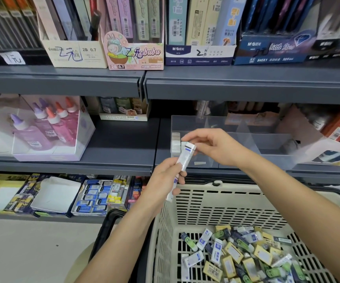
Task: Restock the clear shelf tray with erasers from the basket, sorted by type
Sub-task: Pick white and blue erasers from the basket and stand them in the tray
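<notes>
My left hand (pixel 166 174) grips a stack of white erasers in blue-printed sleeves (pixel 182 160) just in front of the clear shelf tray (pixel 267 139). My right hand (pixel 212 146) pinches the top eraser (pixel 189 148) of that stack. Several white erasers (pixel 175 142) stand in a row in the tray's front left compartment. Below, the beige basket (pixel 216 203) holds a heap of loose erasers (pixel 244 254) in white, yellow, green and dark wrappers.
Glue bottles in a clear box (pixel 48 127) stand on the same shelf to the left. Pencil lead boxes (pixel 132 33) fill the shelf above. The lower shelf holds more eraser boxes (pixel 93 197). Packaged goods (pixel 332 139) crowd the tray's right side.
</notes>
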The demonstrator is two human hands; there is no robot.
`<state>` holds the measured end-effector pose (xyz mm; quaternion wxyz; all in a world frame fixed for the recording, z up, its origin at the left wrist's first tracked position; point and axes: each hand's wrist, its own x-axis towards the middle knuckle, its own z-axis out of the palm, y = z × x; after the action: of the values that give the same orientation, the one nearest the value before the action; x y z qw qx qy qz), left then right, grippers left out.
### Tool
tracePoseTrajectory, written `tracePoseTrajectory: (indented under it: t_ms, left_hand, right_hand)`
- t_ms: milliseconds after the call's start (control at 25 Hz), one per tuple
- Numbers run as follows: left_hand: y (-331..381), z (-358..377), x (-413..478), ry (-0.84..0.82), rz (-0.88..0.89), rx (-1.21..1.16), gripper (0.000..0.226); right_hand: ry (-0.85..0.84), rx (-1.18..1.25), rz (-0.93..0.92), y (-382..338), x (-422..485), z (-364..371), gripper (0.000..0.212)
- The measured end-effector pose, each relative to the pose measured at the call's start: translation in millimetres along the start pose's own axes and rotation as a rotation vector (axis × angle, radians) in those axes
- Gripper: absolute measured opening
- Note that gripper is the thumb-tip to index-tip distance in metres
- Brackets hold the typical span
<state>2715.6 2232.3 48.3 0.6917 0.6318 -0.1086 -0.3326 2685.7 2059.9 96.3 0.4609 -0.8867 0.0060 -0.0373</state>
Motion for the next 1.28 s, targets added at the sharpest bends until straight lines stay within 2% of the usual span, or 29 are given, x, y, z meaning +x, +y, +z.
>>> tracePoseTrajectory:
  t_ms: [160, 280, 360, 480, 600, 760, 880, 1040, 1160, 1240, 1280]
  left_hand:
    - [6, 3, 0, -0.104, -0.135, -0.194, 0.025]
    - [7, 4, 0, 0.025, -0.115, -0.197, 0.019]
    - [6, 1, 0, 0.083, -0.062, -0.082, 0.027]
    - [1, 1, -2, 0.028, -0.042, 0.221, 0.034]
    - [-5, 3, -6, -0.03, 0.045, 0.233, 0.032]
    - [-9, -5, -10, -0.013, 0.195, 0.112, 0.033]
    - [-10, -7, -9, 0.03, 0.207, 0.053, 0.029]
    - [-10, -9, -3, 0.054, 0.183, 0.056, 0.03]
    - [-8, -8, 0, 0.04, 0.166, 0.071, 0.037]
    - [-7, -8, 2, 0.034, 0.168, 0.095, 0.048]
    - [-5, -7, 4, 0.033, 0.169, 0.12, 0.055]
  right_hand:
    - [-0.001, 0.06, 0.003, 0, -11, -9, 0.021]
    - [0.049, 0.146, 0.064, 2, -14, -15, 0.013]
    - [0.208, 0.156, 0.145, 5, -6, -22, 0.008]
    - [0.362, -0.035, 0.209, 8, 16, -27, 0.008]
    - [0.315, -0.256, 0.257, 8, 36, -19, 0.014]
    - [0.213, -0.286, 0.29, 15, 48, -4, 0.014]
    - [0.098, -0.346, 0.246, 20, 47, 4, 0.012]
    - [-0.003, -0.53, 0.207, 20, 43, 12, 0.026]
    - [0.165, -0.604, 0.119, 14, 30, 10, 0.025]
    - [0.258, -0.444, 0.039, 9, 15, 9, 0.018]
    - [0.227, -0.359, 0.017, 5, 7, 9, 0.015]
